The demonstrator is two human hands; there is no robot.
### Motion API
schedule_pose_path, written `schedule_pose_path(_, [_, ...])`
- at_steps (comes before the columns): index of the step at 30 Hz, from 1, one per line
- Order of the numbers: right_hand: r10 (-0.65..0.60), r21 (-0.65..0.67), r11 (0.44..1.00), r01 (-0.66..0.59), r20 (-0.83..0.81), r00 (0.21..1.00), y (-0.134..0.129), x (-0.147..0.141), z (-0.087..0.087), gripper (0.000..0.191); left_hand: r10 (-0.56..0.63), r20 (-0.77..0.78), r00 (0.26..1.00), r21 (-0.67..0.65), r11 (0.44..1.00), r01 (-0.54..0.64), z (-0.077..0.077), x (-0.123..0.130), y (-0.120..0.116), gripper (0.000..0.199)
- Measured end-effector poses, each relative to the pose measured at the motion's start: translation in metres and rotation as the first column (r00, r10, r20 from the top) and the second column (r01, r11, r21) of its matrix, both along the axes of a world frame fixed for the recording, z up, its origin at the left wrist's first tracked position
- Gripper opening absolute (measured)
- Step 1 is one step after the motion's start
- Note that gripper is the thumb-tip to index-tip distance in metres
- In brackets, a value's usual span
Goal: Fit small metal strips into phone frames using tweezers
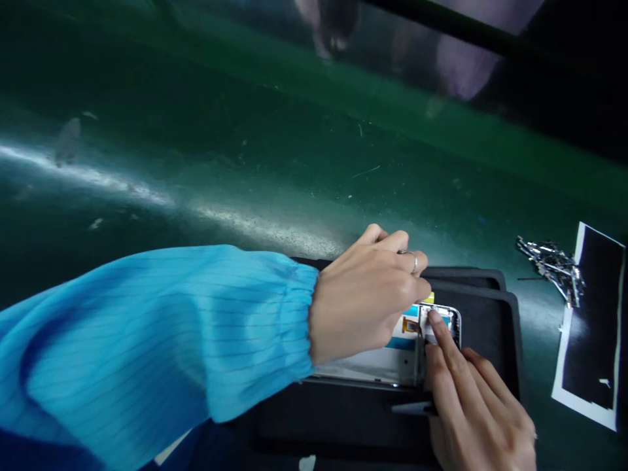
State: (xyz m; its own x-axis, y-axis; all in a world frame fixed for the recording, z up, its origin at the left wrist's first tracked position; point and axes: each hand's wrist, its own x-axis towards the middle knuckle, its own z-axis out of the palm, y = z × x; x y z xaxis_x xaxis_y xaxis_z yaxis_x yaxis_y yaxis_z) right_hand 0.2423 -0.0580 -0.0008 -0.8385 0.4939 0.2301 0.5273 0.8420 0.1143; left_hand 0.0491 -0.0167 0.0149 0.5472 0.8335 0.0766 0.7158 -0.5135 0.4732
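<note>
Phone frame [363,369], opened so that its inner side shows, lies on black trays [495,314] that overlap on a green table [275,157]. Its long sides run roughly left to right, and its rounded end is at the right, well inside the upper tray's rim. The left hand [366,294], with a ring [415,261] on one finger and a light-blue sleeve [186,320] gathered at the wrist, reaches over the frame and covers much of it. Its fingers are bent toward the far edge, beside a yellow tab [429,298]; the fingertips are hidden, so whether they grip anything cannot be told. An orange connector [410,325] shows between the hands. The right hand [478,399] comes in from the near right, index finger extended with its tip on the frame near the rounded end. A slender gray tool [413,408] juts leftward from beneath this hand; whether the curled fingers clasp it cannot be seen. Well to the right, a pile of thin metal parts [554,265] lies against a white-bordered black sheet [591,327].
</note>
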Motion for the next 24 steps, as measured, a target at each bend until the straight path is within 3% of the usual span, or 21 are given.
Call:
schedule_pose_path(6, [0.002,-0.009,1.0,-0.001,0.008,1.0,-0.001,-0.001,0.002,0.024,0.036,-0.099,0.994,0.261,0.965,-0.009,-0.008,-0.003,-0.014,0.02])
schedule_pose_path(11, [0.013,-0.003,1.0,-0.013,0.008,1.0,-0.001,0.0,0.001,0.026,0.072,-0.158,0.985,0.287,0.958,-0.024,-0.01,0.002,-0.018,0.013])
schedule_pose_path(14, [0.024,0.004,1.0,-0.025,0.005,1.0,-0.001,0.001,0.001,0.024,0.081,-0.151,0.985,0.191,0.98,-0.052,-0.005,0.002,-0.012,0.012])
schedule_pose_path(17, [0.014,0.004,1.0,-0.014,0.021,1.0,-0.002,0.002,0.001,0.025,0.07,-0.138,0.988,-0.032,0.997,-0.075,0.003,0.002,0.001,0.014])
schedule_pose_path(20, [0.005,0.004,1.0,-0.005,0.024,1.0,-0.003,0.002,-0.001,0.025,0.052,-0.12,0.991,-0.257,0.963,-0.082,0.008,0.003,0.014,0.016])
schedule_pose_path(24, [0.018,0.028,0.999,-0.018,-0.005,1.0,-0.003,0.001,-0.004,0.024,0.078,-0.088,0.993,-0.371,0.923,-0.105,0.011,0.004,0.021,0.019])
